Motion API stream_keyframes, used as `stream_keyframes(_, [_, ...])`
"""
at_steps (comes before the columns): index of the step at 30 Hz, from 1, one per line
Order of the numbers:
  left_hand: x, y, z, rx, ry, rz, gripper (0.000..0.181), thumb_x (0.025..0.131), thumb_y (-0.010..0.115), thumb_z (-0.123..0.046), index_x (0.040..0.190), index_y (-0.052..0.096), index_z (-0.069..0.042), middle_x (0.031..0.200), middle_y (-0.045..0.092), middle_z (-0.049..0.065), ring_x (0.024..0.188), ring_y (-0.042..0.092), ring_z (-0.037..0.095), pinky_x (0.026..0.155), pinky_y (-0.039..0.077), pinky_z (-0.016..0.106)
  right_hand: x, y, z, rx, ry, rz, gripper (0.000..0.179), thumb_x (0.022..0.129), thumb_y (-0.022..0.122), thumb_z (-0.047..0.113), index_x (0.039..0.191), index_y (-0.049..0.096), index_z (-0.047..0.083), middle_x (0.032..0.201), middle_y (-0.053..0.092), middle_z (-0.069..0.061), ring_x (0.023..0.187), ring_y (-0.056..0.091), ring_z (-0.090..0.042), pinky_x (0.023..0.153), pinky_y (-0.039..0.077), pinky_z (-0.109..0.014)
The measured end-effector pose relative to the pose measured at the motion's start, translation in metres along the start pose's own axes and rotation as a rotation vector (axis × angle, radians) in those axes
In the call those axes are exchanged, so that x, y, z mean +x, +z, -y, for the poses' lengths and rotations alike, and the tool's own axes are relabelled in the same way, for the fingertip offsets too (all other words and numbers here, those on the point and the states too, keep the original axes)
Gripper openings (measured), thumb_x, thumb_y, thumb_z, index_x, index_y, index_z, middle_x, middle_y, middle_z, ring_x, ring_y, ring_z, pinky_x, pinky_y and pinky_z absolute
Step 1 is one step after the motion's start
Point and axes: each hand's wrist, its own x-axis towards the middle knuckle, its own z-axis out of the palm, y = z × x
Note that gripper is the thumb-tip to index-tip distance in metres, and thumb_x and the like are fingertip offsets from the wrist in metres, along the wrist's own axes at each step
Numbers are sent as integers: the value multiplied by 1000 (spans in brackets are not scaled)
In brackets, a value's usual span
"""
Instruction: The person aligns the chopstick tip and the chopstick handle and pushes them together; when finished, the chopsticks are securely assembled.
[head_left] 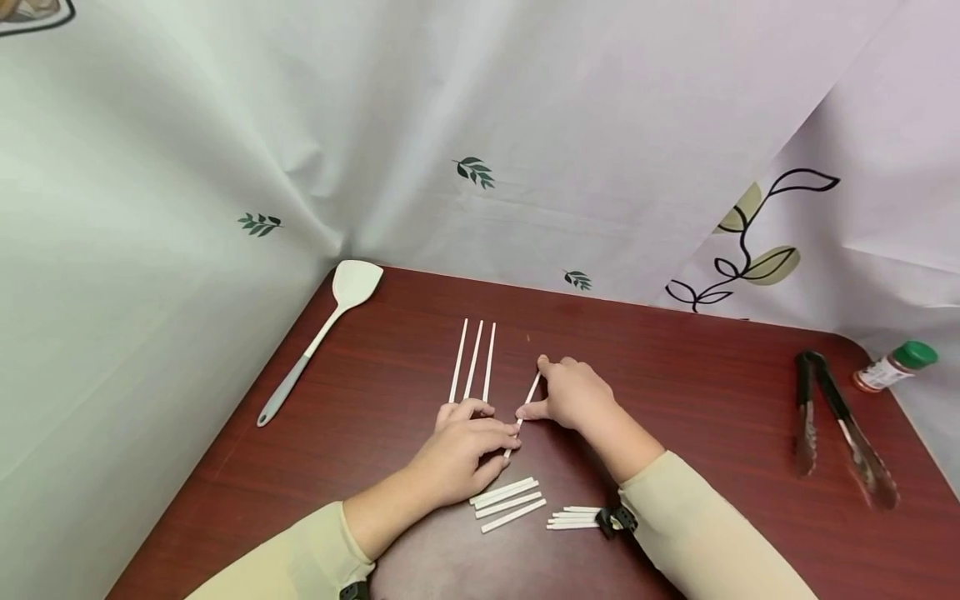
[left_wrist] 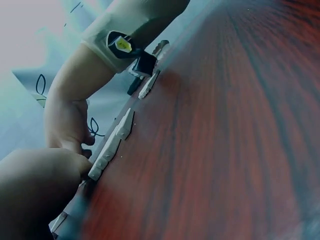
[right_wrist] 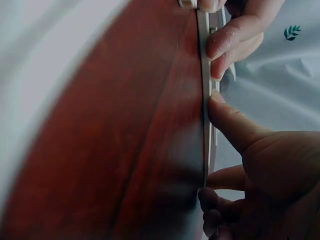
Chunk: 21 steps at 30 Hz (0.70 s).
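A slim white stick (head_left: 533, 387) lies slanted on the dark red table, with both hands at it. The right hand (head_left: 576, 393) holds its upper part, the thumb near the middle and a fingertip at the far end. At the lower part, the thumb and fingertips of the left hand (head_left: 463, 452) hold the same stick. In the right wrist view, the stick (right_wrist: 206, 75) runs along the tabletop between both hands' fingers. Three upright white sticks (head_left: 472, 358) stand side by side beyond the left hand, whose other fingers cover their lower ends.
Several shorter-looking white sticks (head_left: 510, 504) lie near the left forearm, and another bunch (head_left: 573, 518) lies by the right wrist. A white spatula (head_left: 322, 329) lies at the left. Black-handled tongs (head_left: 840, 417) and a green-capped spice bottle (head_left: 892, 367) are at the right. A pale curtain (head_left: 525, 150) hangs behind.
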Motion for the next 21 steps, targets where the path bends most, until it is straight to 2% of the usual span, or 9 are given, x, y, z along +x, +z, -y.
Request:
stream_keyframes(5, [1,-2,2,24,-49,15,22,93,81,-23,115,84,-24,130,74,-11,125,57,24,98,37,52,11,-2,4,-16,-3,-32,104,76,89,66,159,53,14,145,52,-26,123,48,-44,92,53,-55])
stream_keyframes(8, [2,-2,4,35,-74,16,23,94,81,-23,117,83,-24,132,73,-11,125,57,24,99,37,53,17,-2,5,-12,0,-49,104,74,89,67,159,53,17,149,47,-26,126,43,-44,94,50,-54])
stream_keyframes(15, [4,-2,9,61,-99,-1,22,96,80,-22,117,83,-24,133,73,-10,123,57,22,98,38,54,30,-5,8,18,3,-17,106,77,88,66,163,47,20,162,37,-26,141,36,-47,104,46,-59])
stream_keyframes(21, [4,-1,13,63,-115,-15,23,96,80,-23,118,83,-23,134,73,-10,123,57,23,97,37,54,39,-8,12,26,10,8,106,76,89,65,163,47,23,161,38,-26,138,39,-45,104,45,-59])
